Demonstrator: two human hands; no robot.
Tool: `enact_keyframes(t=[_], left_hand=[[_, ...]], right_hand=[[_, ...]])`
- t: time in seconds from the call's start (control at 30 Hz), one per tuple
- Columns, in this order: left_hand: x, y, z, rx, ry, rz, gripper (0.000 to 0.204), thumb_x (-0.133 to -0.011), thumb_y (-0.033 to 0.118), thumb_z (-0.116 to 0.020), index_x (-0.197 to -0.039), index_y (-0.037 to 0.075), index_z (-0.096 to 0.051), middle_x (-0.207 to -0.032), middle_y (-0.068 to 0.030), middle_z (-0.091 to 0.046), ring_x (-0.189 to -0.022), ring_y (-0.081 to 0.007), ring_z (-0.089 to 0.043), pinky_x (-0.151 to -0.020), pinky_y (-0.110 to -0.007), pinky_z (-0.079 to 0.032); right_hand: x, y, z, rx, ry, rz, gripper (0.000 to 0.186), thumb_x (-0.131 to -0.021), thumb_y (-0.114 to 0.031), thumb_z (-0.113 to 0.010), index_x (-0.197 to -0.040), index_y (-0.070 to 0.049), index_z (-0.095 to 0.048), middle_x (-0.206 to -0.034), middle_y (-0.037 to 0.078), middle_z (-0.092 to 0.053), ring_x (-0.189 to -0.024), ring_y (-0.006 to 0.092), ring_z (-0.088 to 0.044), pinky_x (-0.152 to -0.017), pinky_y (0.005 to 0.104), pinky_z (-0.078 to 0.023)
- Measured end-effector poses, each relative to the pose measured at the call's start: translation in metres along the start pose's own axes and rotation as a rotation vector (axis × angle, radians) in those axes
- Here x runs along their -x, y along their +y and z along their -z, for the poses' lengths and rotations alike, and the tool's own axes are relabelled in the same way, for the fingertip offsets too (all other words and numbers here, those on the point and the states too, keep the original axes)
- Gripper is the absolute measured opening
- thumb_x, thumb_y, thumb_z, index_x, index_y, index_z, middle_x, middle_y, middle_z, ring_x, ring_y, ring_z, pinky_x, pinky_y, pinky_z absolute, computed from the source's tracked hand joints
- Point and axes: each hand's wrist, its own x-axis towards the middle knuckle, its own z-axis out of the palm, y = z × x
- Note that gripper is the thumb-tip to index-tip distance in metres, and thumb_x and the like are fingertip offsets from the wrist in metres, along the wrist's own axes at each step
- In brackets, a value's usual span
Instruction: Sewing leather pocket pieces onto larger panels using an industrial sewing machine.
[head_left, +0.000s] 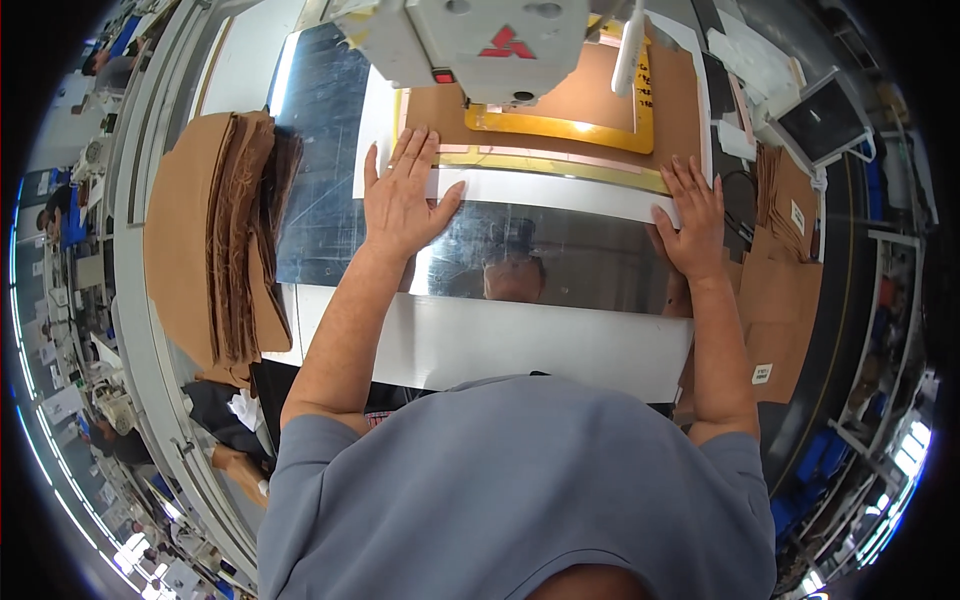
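Observation:
My left hand (405,195) lies with outstretched fingers on the near left part of a flat template, made of a white board (540,183), a brown sheet (440,115) and a yellow frame (560,130). My right hand (690,220) rests on its near right corner, fingers straight and somewhat apart. The template sits on a shiny metal plate (330,245), which reflects a head. Above its far part is a pale machine head (490,40) with a red emblem, hiding some of the frame.
Stacked brown cut pieces (185,240) stand at the left, and more brown pieces (780,310) lie at the right. A monitor (820,120) is at the back right. A white ledge (520,340) runs along the near side. Other people work at stations far left.

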Motion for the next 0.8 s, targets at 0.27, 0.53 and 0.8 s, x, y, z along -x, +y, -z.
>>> enact_keyframes(t=[0.27, 0.53, 0.8], left_hand=[[0.007, -0.003, -0.003, 0.056, 0.076, 0.028, 0.069, -0.092, 0.052, -0.061, -0.141, 0.003, -0.058, -0.144, -0.0156, -0.058, -0.137, -0.0274, -0.052, -0.119, -0.049, -0.024], [0.004, -0.004, 0.003, 0.027, -0.002, 0.14, 0.073, -0.089, 0.055, -0.062, -0.143, 0.005, -0.056, -0.146, -0.0115, -0.055, -0.142, -0.0265, -0.045, -0.121, -0.053, -0.016], [0.002, -0.005, -0.006, 0.018, 0.029, 0.101, 0.074, -0.089, 0.058, -0.059, -0.14, 0.005, -0.057, -0.146, -0.0141, -0.054, -0.147, -0.0287, -0.04, -0.124, -0.059, -0.003]], right_hand=[[0.001, 0.002, -0.006, -0.065, -0.048, -0.039, 0.051, -0.1, -0.04, -0.059, -0.144, -0.016, -0.058, -0.153, 0.009, -0.054, -0.147, 0.03, -0.043, -0.122, 0.0558, -0.027], [-0.001, -0.001, -0.005, -0.053, -0.031, -0.042, 0.052, -0.099, -0.04, -0.059, -0.145, -0.016, -0.058, -0.154, 0.009, -0.053, -0.147, 0.0299, -0.044, -0.122, 0.0557, -0.027], [0.001, 0.001, -0.006, -0.049, -0.038, -0.062, 0.053, -0.098, -0.039, -0.06, -0.146, -0.015, -0.058, -0.154, 0.01, -0.053, -0.147, 0.0288, -0.044, -0.122, 0.0551, -0.027]])
